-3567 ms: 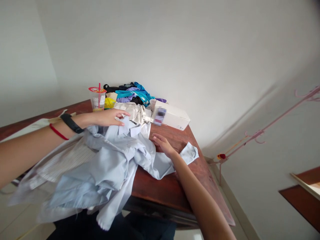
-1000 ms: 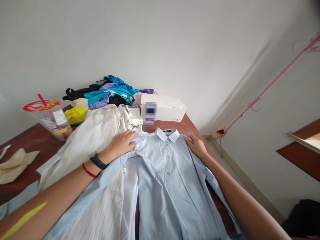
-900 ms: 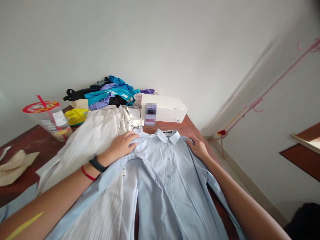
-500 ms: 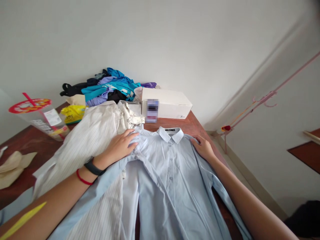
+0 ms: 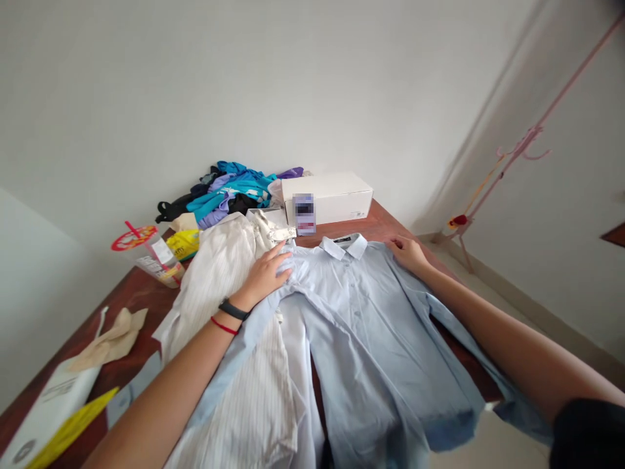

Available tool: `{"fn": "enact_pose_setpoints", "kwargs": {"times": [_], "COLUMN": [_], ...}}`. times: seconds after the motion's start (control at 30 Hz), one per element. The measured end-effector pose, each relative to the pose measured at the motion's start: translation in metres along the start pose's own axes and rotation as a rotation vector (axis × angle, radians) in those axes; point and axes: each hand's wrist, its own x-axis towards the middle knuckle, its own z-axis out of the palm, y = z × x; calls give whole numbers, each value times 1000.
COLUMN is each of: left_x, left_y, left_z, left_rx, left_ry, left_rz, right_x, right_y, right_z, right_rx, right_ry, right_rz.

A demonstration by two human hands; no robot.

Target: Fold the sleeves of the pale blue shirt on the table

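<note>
A light blue button-up shirt (image 5: 361,326) lies spread front-up on the brown table (image 5: 137,293), collar toward the wall. My left hand (image 5: 268,273) rests flat on its left shoulder, fingers stretched out. My right hand (image 5: 407,251) sits at the right shoulder, fingers curled on the fabric edge. A white striped shirt (image 5: 219,273) lies partly under the blue one on the left.
A white box (image 5: 332,195) stands behind the collar. A heap of coloured clothes (image 5: 229,192) is at the back. A plastic cup with a red lid and straw (image 5: 151,254), a beige cloth (image 5: 114,329) and a white packet (image 5: 49,407) lie to the left. Pink hooks (image 5: 522,146) hang on the right wall.
The crumpled blue shirt has been spread flat on the table. In the last second both hands stayed on its shoulders while the view swung, showing more of the table's left side.
</note>
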Motion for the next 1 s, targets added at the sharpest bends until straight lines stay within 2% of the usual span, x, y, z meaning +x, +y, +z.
{"fn": "enact_pose_setpoints", "kwargs": {"times": [0.13, 0.23, 0.47, 0.53, 0.67, 0.77, 0.87, 1.0], "left_x": [3, 2, -4, -5, -4, -3, -1, 1], "left_y": [4, 11, 19, 20, 14, 2, -7, -9], "left_z": [-2, -4, -6, -6, -2, 4, 8, 9], "left_rx": [-83, -167, -214, -190, -174, -133, -56, -12], "left_ry": [34, -2, -283, -297, -273, -289, -323, -362], "left_rz": [149, 191, 99, 129, 208, 184, 139, 136], "right_x": [1, 1, -4, -8, -16, -16, -13, -6], "right_y": [0, 0, -10, -18, -30, -32, -28, -15], "right_z": [1, 0, -1, -2, -5, -6, -5, -2], "right_rx": [-38, -82, -228, -281, -331, -336, -308, -224], "right_ry": [-8, -25, -40, -48, -69, -83, -87, -50], "right_rz": [-10, -9, -8, -12, -25, -20, -12, -9]}}
